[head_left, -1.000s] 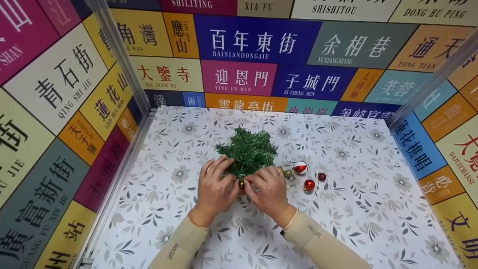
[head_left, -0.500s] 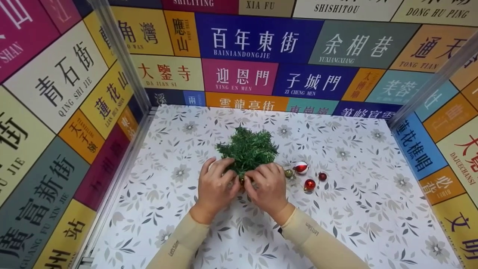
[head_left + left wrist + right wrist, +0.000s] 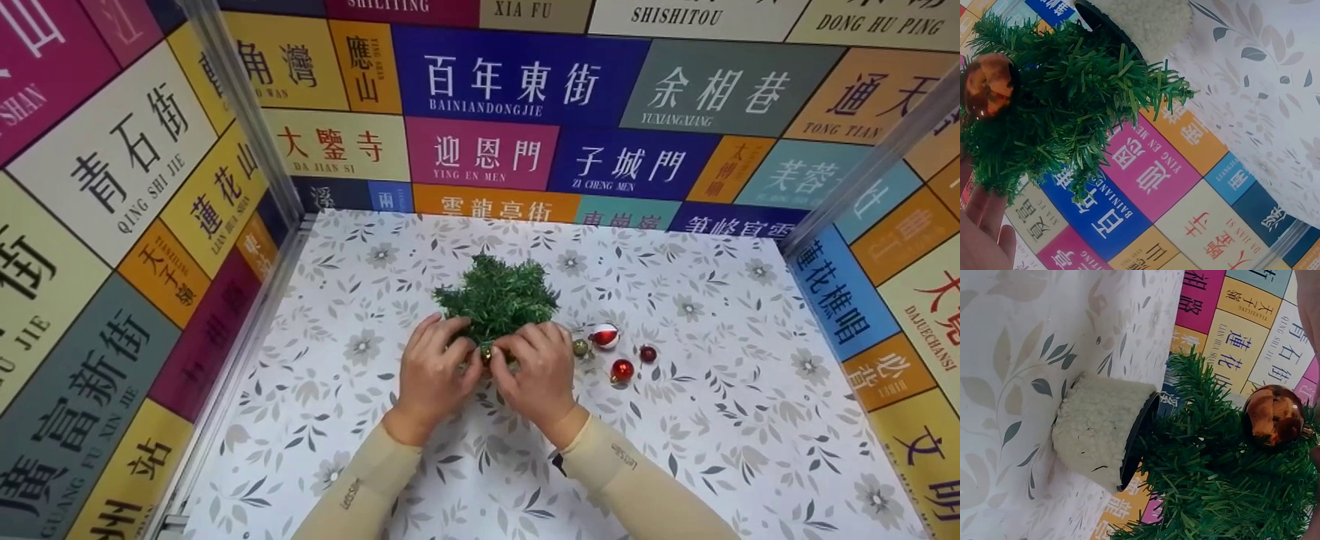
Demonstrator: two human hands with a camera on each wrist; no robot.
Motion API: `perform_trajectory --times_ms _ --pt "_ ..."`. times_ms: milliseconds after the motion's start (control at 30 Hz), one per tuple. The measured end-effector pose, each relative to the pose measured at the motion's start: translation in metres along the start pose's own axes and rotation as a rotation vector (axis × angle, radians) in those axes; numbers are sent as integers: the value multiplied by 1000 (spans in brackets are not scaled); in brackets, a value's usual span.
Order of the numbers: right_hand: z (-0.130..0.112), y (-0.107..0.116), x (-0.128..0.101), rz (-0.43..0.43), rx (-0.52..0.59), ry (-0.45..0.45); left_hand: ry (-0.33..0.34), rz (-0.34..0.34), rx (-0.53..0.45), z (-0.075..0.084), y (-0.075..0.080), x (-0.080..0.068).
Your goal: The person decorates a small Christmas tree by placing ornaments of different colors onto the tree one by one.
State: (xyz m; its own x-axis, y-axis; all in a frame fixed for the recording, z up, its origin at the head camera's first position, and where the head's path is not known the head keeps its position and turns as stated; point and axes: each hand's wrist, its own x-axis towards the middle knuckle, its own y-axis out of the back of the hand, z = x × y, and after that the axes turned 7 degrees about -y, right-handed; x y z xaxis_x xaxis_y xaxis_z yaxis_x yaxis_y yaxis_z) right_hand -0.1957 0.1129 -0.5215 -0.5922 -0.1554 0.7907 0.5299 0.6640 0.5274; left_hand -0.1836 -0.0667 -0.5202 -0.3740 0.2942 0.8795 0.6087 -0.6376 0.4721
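Note:
A small artificial Christmas tree (image 3: pixel 499 292) stands upright on the table, in a fuzzy white pot (image 3: pixel 1100 427) with a black rim. At its near side hangs a shiny copper bauble (image 3: pixel 1274 416) with a gold cap, against the green branches. My left hand (image 3: pixel 439 367) and right hand (image 3: pixel 536 367) meet there, thumbs and forefingers pinching at the bauble's cap from both sides. The left hand's other fingers (image 3: pixel 977 202) reach along the branches. Between the fingertips the bauble's hanging loop is hidden.
Right of the tree lie a red-and-white bauble (image 3: pixel 604 336), a red bauble (image 3: pixel 622 370), a smaller dark red one (image 3: pixel 647 354) and a gold one (image 3: pixel 580 347). Panels with street names (image 3: pixel 480 154) wall in the table (image 3: pixel 675 442), with a metal post (image 3: pixel 247 112) at the left corner.
Both hands have edged slightly toward the tree, fingertips still together at the bauble's cap. The bauble has shifted slightly up in the head view. The loose baubles have stayed put.

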Motion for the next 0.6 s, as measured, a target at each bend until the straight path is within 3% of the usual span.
perform_trajectory --times_ms 600 --pt "2 -3 1 -27 -78 -8 23 27 -37 -2 -4 -1"
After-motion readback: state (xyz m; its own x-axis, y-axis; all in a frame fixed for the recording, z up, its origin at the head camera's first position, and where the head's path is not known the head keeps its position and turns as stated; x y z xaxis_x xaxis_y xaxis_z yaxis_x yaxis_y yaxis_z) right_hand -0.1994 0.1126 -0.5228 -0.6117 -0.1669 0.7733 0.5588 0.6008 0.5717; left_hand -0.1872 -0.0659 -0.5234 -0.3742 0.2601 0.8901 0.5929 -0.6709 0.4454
